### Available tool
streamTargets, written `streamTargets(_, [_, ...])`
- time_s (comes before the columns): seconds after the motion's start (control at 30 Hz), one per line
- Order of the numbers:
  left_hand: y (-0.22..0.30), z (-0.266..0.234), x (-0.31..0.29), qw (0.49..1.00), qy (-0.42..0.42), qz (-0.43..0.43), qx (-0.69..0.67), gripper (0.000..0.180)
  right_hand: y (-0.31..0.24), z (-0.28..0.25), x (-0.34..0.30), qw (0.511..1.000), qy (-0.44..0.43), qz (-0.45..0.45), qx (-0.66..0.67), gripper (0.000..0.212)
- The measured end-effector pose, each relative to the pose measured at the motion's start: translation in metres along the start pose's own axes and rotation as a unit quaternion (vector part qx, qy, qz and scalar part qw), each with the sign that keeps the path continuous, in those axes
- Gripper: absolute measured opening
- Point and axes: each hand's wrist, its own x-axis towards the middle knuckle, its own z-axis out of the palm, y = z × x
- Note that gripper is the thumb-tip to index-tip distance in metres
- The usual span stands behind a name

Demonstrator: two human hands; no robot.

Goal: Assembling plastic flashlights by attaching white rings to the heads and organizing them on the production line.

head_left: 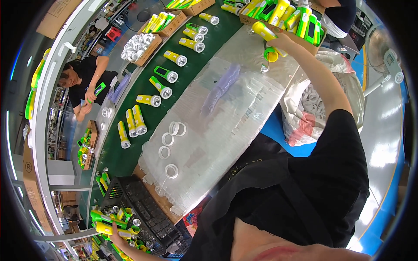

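Note:
My right hand (282, 42) reaches to the far right and is closed around a yellow flashlight (263, 31), beside a carton full of flashlights. Just below it is an open yellow flashlight head (271, 55) with a small reflector (264, 68) dangling; whether my fingers hold this part too, I cannot tell. At the lower left, my left hand (116, 235) grips another yellow flashlight (104, 228) above a heap of green and yellow flashlights by a black crate (143, 213). Several white rings (164, 152) lie on the plastic-covered board (217, 135) between my hands.
A row of flashlights (175, 58) stretches along the green belt (143, 167). A bluish sleeve of stacked clear discs (220, 89) lies on the board. White rings fill a sack (322, 117) at right, near a fan (383, 56). Across the belt, a person (89, 82) handles a flashlight.

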Motion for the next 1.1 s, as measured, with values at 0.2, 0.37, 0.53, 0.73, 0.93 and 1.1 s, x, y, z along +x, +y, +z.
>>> streamTargets(0.2, [0.128,0.103,-0.052,0.984,-0.066,0.131,-0.099,0.067,0.009,-0.035,-0.111,0.873,-0.063,0.183,0.448,0.035])
streamTargets(0.37, [0.170,0.293,-0.070,0.918,-0.300,0.134,-0.220,0.078,0.010,-0.030,-0.185,0.724,0.016,0.250,0.643,0.035])
streamTargets(0.53, [0.209,0.513,-0.177,0.758,-0.577,-0.033,-0.302,0.063,0.015,-0.016,-0.174,0.619,0.032,0.225,0.752,0.038])
streamTargets(0.73, [0.237,0.659,-0.300,0.660,-0.634,-0.144,-0.377,0.053,-0.016,0.006,-0.089,0.637,0.046,0.170,0.751,0.039])
streamTargets(0.93, [0.233,0.741,-0.327,0.666,-0.597,-0.255,-0.368,0.058,0.001,0.019,-0.065,0.746,0.090,0.124,0.648,0.033])
streamTargets(1.1, [0.239,0.769,-0.340,0.722,-0.573,-0.214,-0.323,0.059,0.021,0.013,-0.096,0.817,0.108,0.026,0.565,0.032])
